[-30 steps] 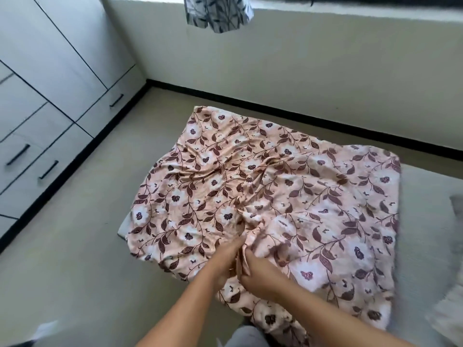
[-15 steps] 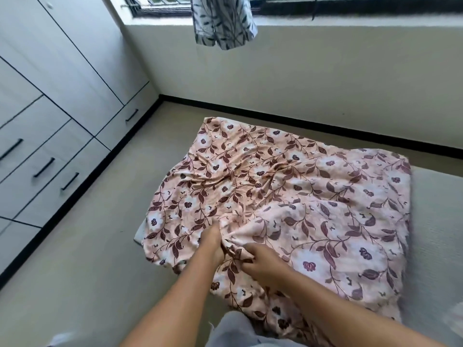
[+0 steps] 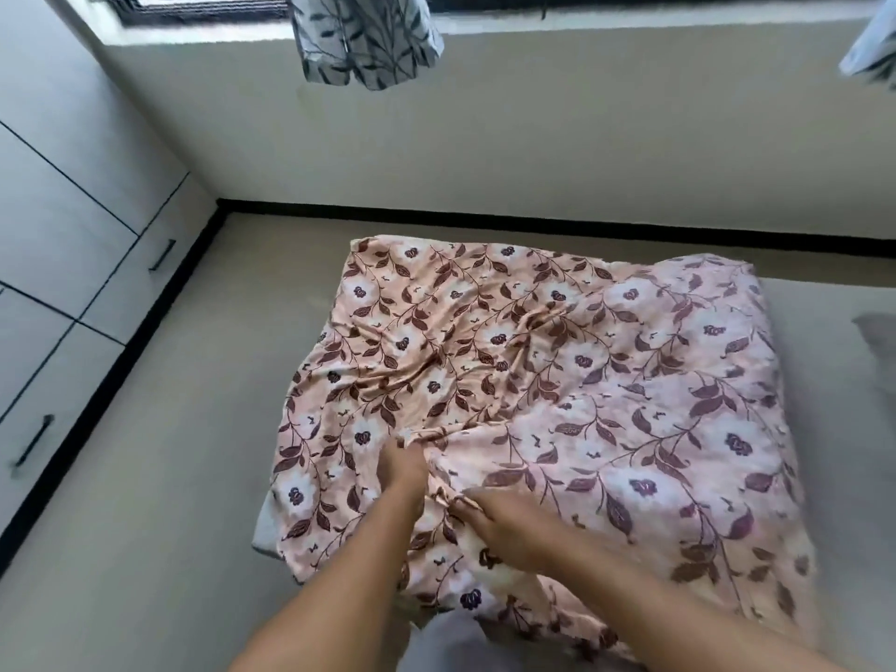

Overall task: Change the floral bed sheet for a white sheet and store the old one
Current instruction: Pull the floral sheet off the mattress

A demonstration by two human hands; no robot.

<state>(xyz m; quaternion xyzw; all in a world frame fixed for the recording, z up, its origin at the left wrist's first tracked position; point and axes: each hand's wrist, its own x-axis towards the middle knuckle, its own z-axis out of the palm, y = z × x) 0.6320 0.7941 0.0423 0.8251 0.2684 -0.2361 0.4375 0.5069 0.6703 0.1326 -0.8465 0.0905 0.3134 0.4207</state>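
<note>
The pink floral sheet [image 3: 557,380] lies folded and rumpled over the left end of a grey mattress [image 3: 834,332]. My left hand [image 3: 402,470] pinches a gathered ridge of the sheet near its front middle. Just to its right, my right hand [image 3: 504,521] grips the same bunched fold, with the fingers curled into the cloth. Both forearms reach in from the bottom of the view. No white sheet is in view.
Grey wardrobe doors and drawers with black handles [image 3: 162,254] line the left wall. Bare floor [image 3: 145,526] runs between wardrobe and mattress. A leaf-patterned curtain [image 3: 363,41] hangs from the window above the far wall. Something grey [image 3: 877,337] lies at the right edge.
The view has tilted up, showing more wall and window. Both hands stay bunched on the sheet's front fold, which has gathered slightly more toward me.
</note>
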